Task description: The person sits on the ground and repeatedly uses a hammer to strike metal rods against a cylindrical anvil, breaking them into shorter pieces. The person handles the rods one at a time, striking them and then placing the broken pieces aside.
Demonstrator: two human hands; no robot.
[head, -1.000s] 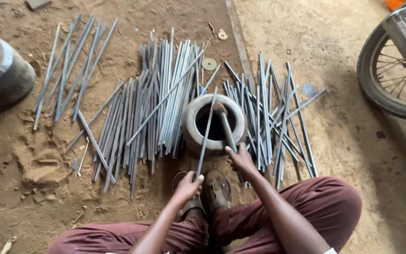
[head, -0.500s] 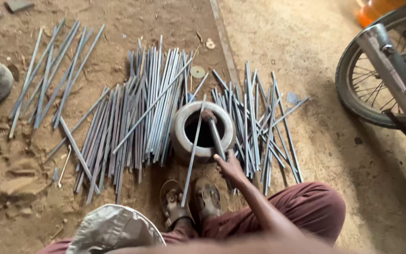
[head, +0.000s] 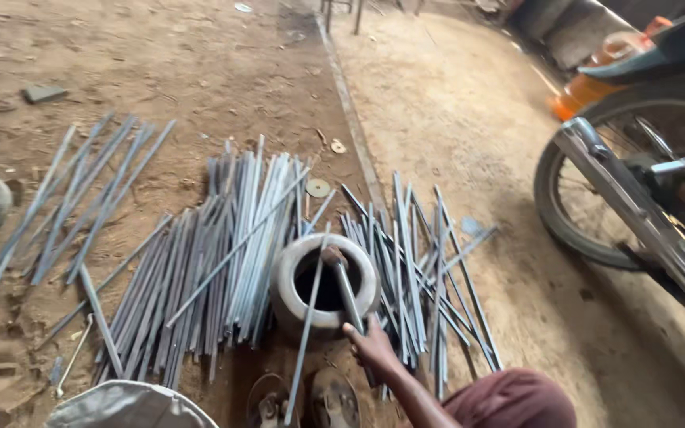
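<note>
Grey metal rods [head: 223,254] lie in flat bundles on the dirt floor [head: 200,71], left of and beyond the right hand [head: 373,346]. That hand is closed around the handle of a hammer [head: 344,285] — its head rests on the far rim of a thick metal ring [head: 287,289], which sits just ahead of the hand. One long rod [head: 304,341] leans across the ring's near rim, angled down toward the sandalled feet [head: 311,400]. More rods [head: 430,269] fan out to the right of the hand. Left hand — out of view. Motorcycle wheel [head: 588,198] stands well apart, far right. Pale sack [head: 128,404] at bottom left.
</note>
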